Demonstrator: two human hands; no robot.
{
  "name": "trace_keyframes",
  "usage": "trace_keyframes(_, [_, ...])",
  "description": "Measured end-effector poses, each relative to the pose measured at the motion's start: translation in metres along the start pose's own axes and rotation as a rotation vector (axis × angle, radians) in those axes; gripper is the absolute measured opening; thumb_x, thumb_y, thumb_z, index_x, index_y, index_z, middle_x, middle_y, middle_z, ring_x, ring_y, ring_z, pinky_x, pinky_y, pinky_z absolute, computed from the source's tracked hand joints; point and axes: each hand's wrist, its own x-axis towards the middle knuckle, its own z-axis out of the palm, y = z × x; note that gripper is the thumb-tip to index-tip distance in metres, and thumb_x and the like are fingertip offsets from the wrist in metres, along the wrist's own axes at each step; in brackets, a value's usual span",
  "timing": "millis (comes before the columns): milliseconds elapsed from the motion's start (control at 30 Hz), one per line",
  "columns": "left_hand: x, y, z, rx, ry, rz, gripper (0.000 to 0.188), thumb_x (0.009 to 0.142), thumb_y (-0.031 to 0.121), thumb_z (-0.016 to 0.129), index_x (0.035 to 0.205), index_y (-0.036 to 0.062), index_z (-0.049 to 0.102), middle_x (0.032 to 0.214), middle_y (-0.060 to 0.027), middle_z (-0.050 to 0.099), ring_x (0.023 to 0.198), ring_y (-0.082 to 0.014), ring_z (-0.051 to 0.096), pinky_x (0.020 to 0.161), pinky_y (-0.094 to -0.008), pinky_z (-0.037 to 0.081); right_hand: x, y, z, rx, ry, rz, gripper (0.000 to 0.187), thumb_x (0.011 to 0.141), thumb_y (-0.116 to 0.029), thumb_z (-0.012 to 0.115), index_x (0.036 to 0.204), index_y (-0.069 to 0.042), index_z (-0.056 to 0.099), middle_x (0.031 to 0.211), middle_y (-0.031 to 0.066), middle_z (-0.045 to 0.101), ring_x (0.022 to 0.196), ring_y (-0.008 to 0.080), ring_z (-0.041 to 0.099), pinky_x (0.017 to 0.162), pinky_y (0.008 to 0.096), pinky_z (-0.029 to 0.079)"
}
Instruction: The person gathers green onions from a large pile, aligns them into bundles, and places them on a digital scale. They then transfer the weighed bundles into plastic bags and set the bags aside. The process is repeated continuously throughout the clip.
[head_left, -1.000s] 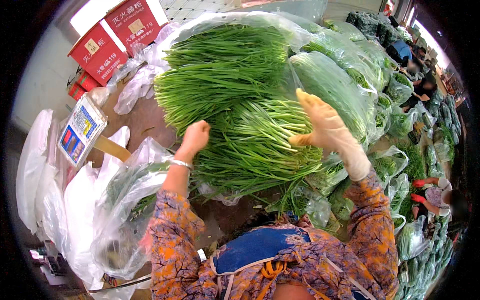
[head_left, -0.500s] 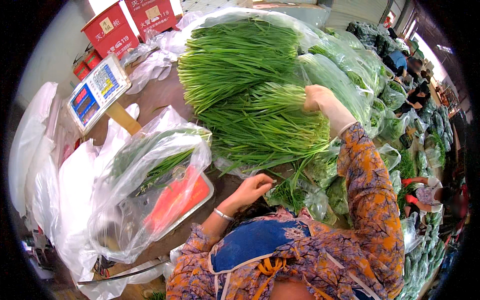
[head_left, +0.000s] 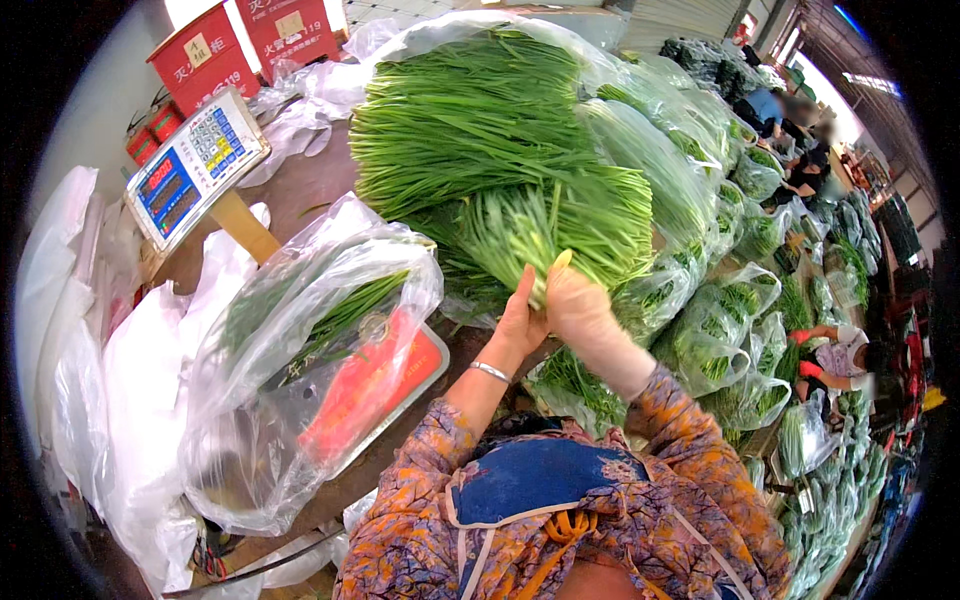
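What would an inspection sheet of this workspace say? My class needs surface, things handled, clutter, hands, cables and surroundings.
Surface: brown tabletop, partly covered.
Things handled: bunch of green stalks, before a larger pile of greens.
Clutter: clear plastic bag, red sheet, white bags at left.
Hands: right hand, blurred, closed round the bunch's near end; left hand against it, grip unclear.
Cables: thin strands low at left, possibly wires.
Surroundings: scale display, red boxes, bagged greens, other people at right.
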Motion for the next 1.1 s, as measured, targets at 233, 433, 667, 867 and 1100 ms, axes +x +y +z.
trace_keyframes(233, [-0.012, -0.003, 0.016, 0.185, 0.234, 0.071, 0.043, 0.081, 0.033, 0.063, 0.11, 0.0022, 0.054, 0.101, -0.0103, 0.059, 0.087, -0.0219, 0.059, 0.075, -0.0393, 0.051, -0.011, 0.007, -0.023, 0.22, -0.267, -0.03, 0.072, 0.07, -0.035, 0.066, 0.117, 0.013, 0.039, 0.088, 0.0162, 0.059, 0.087, 0.0282, 0.06, 0.069, 0.0358, 0.051])
trace_keyframes(433, [0.002, -0.004, 0.015, 0.066, 0.234, 0.179, 0.027, 0.083, 0.022, 0.062, 0.1, 0.0011, 0.055, 0.091, -0.0095, 0.061, 0.076, -0.0213, 0.061, 0.064, -0.0346, 0.054, 0.052, 0.075, -0.084, 0.435, -0.355, 0.133, 0.071, 0.075, -0.066, 0.049, 0.113, -0.006, 0.056, 0.106, 0.0196, 0.059, 0.096, 0.0314, 0.058, 0.081, 0.0375, 0.046])
trace_keyframes(667, [0.021, 0.012, 0.01, 0.112, -0.093, -0.158, 0.064, 0.085, 0.058, 0.038, 0.112, 0.0008, 0.048, 0.1, -0.0114, 0.058, 0.086, -0.0249, 0.058, 0.073, -0.0431, 0.051, 0.056, 0.045, -0.069, 0.272, -0.521, 0.045, 0.12, 0.057, -0.072, 0.06, 0.131, 0.013, 0.02, 0.114, 0.0297, 0.051, 0.105, 0.0364, 0.052, 0.086, 0.0383, 0.044])
trace_keyframes(867, [0.057, 0.045, 0.057, 0.08, -0.259, -0.199, 0.09, 0.079, 0.074, 0.024, 0.125, -0.0027, 0.034, 0.111, -0.0185, 0.051, 0.097, -0.0335, 0.053, 0.084, -0.0487, 0.045, 0.096, 0.044, -0.1, -0.043, -0.488, -0.003, 0.101, 0.057, -0.02, 0.073, 0.131, 0.016, 0.014, 0.093, 0.0224, 0.062, 0.086, 0.0303, 0.062, 0.068, 0.036, 0.051])
trace_keyframes(1100, [0.082, 0.025, 0.043, 0.715, -0.194, 0.118, 0.06, 0.09, 0.024, 0.047, 0.138, 0.0037, 0.018, 0.136, -0.0174, 0.031, 0.121, -0.0288, 0.037, 0.102, -0.041, 0.029, 0.139, 0.094, -0.083, 0.016, -0.4, 0.036, 0.05, 0.065, -0.007, 0.065, 0.111, 0.006, 0.048, 0.1, 0.0222, 0.06, 0.095, 0.0323, 0.059, 0.078, 0.0402, 0.048])
